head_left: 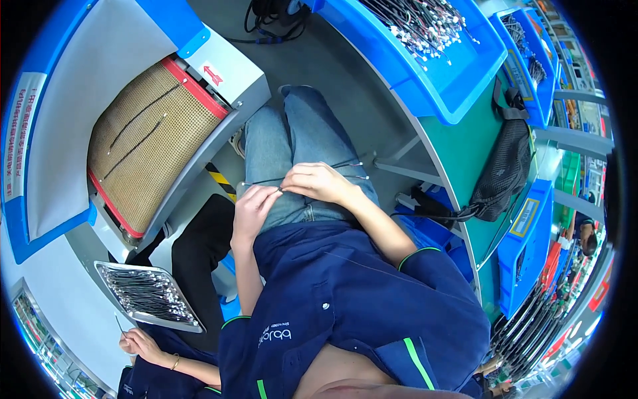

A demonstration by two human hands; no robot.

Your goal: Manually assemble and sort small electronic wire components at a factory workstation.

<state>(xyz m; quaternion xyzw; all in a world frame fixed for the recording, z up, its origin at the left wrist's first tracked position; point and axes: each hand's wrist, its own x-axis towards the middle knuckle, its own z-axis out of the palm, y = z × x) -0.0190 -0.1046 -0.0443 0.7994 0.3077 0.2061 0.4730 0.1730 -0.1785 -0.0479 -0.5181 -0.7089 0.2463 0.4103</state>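
Thin black wires [302,178] pinched between left hand [254,207] and right hand [319,183]

A: Supports? Green curved workbench [465,143] at right, grey edge. Directly on it: large blue plastic bin [442,80] filled with thin black cables with white tips [425,26]; a second blue bin [531,63] beyond it.

B: Left side: tan mesh conveyor belt [149,143], red-trimmed, carrying two thin black wires [136,136]. Lower left, metal tray [149,296] of dark cables.
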